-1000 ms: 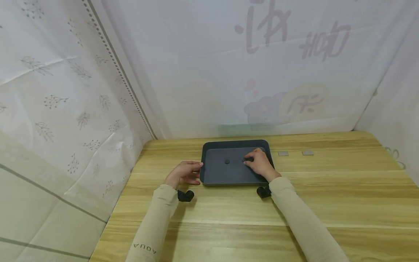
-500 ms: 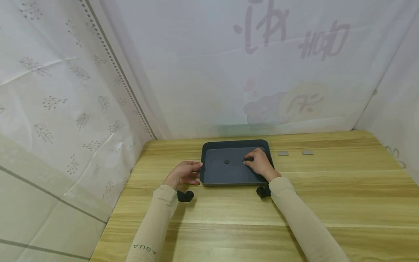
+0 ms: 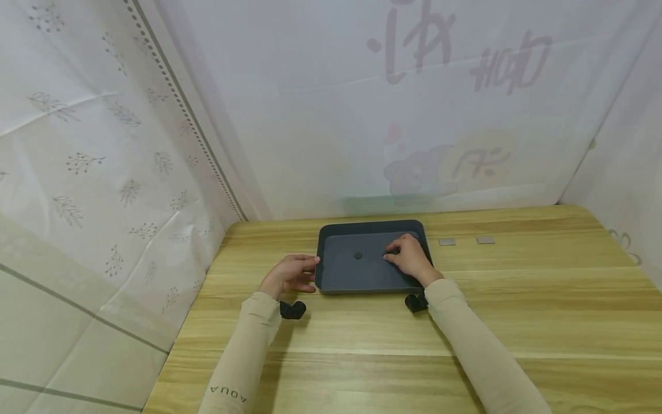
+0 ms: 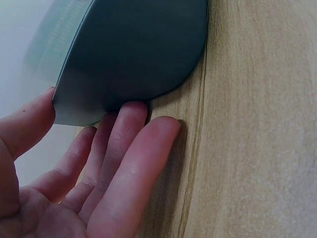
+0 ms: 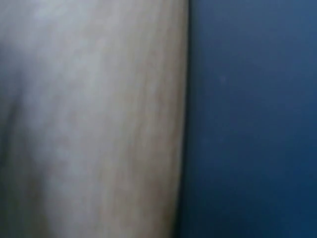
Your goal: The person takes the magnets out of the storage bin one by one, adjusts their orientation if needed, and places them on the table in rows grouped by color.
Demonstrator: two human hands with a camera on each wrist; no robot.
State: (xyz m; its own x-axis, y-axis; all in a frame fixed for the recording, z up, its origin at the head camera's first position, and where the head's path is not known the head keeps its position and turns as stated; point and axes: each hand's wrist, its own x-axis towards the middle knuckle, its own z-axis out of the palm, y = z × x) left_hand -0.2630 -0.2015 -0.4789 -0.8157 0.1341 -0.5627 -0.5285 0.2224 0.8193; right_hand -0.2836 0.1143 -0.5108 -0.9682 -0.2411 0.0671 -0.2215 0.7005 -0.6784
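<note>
Dark grey, a small piece [image 3: 384, 253] inside the tray [image 3: 341, 273] is pinched by the right hand [image 3: 412, 260], apparently for fine control, while the left hand [image 3: 291, 272], fingers spread, touches the tray's left wall, presumably steadying it.

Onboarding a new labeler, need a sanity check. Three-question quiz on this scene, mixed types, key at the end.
1. True or false: the thumb of the left hand touches the tray.
2. Multiple choice: which hand reaches over the tray's floor?
A) left hand only
B) right hand only
C) neither hand
3. Count: how many flat gray pieces lie on the table to the right of the tray?

Key:
1. True; the left wrist view shows it at the tray's edge.
2. B
3. Two, side by side with a gap between them.
</note>
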